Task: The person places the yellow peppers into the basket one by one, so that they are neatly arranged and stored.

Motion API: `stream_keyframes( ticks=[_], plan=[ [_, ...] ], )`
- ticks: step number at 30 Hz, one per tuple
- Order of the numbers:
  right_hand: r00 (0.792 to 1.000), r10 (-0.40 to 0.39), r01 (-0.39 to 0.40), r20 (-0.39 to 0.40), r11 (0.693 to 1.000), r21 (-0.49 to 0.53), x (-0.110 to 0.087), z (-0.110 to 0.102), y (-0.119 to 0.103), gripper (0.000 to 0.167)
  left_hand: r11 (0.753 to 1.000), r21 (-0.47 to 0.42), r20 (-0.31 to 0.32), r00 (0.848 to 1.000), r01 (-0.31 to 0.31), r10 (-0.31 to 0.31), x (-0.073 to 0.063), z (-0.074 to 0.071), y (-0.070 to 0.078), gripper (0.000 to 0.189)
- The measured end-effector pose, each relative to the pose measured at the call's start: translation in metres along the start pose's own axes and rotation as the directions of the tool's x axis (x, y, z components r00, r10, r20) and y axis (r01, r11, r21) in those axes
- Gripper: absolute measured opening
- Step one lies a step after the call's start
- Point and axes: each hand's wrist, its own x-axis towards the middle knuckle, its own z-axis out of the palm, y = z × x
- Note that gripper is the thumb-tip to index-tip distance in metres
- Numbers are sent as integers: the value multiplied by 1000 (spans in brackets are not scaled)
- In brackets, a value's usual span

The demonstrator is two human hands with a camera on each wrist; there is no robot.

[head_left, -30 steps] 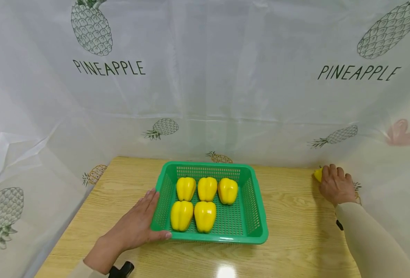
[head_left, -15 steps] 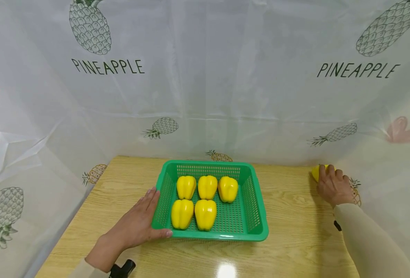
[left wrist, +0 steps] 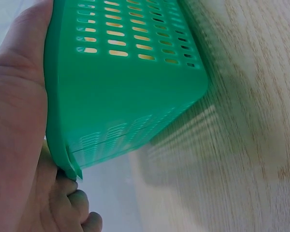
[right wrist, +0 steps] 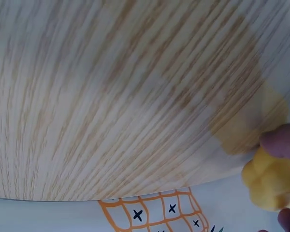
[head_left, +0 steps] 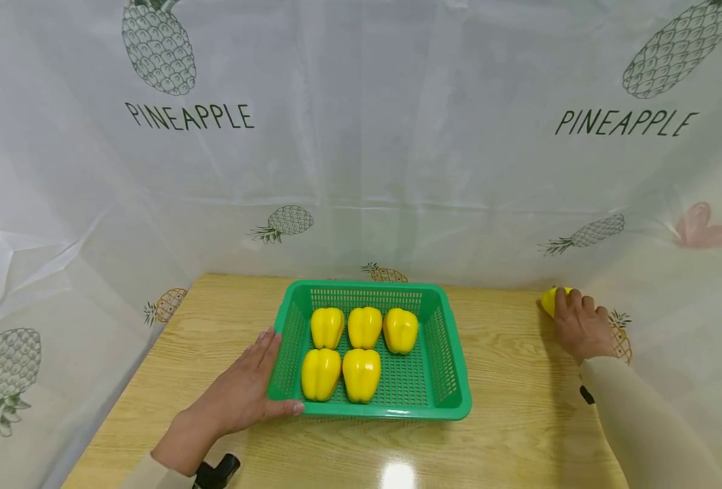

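Observation:
In the head view, a green basket (head_left: 458,380) holds several yellow bell peppers (head_left: 362,375), two in the near row and three behind. My left hand (head_left: 238,390) rests at its near left corner, fingers fairly straight along the left rim and thumb on the front rim. The left wrist view has this hand (left wrist: 19,116) against the basket's slotted outer wall (left wrist: 111,92). At the far right corner of the table, my right hand (head_left: 583,327) grips another yellow bell pepper (head_left: 548,303), mostly covered by the fingers. The right wrist view catches part of that pepper (right wrist: 266,179) between thumb and fingers.
A wooden table (head_left: 507,367) lies under everything. White sheeting (head_left: 397,149) printed with pineapples rises behind it and at both sides, close by my right hand. Inside the basket, the near right part of its floor (head_left: 405,382) is bare.
My right hand has shifted slightly left along the table's far edge, with the yellow bell pepper in its grip. The left hand stays put on the basket.

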Motion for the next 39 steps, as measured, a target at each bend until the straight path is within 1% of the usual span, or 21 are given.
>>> stream_keyframes(
  ticks=[4,10,15,21,25,29,33,39],
  plan=[
    [1000,10,-9,-12,999,43,0,2,-1,59,1000,-3,-2,1000,-2,2,1,0,0,134],
    [1000,6,-4,-11,995,100,0,3,-4,63,1000,-3,0,1000,-1,1,1,0,1,134],
    [1000,20,-19,-5,996,92,-5,0,-7,65,1000,-11,8,1000,-1,1,1,-1,1,135],
    [999,43,-44,10,993,105,-8,-6,-12,64,1000,-8,-1,1000,-5,5,1,0,1,135],
    [998,61,-63,16,990,123,-12,-8,-14,71,1000,3,-13,1000,-16,16,0,1,0,134],
    [998,55,-56,19,991,122,-16,-7,-20,82,1000,-2,-17,1000,-15,15,0,2,0,134],
    [1000,31,-30,-4,991,128,-19,-8,-32,88,1000,-1,-19,1000,-17,17,-1,1,0,134],
    [995,-25,35,-93,994,99,-24,-12,-54,91,1000,-4,-18,1000,-15,15,0,0,0,134]
  ],
)
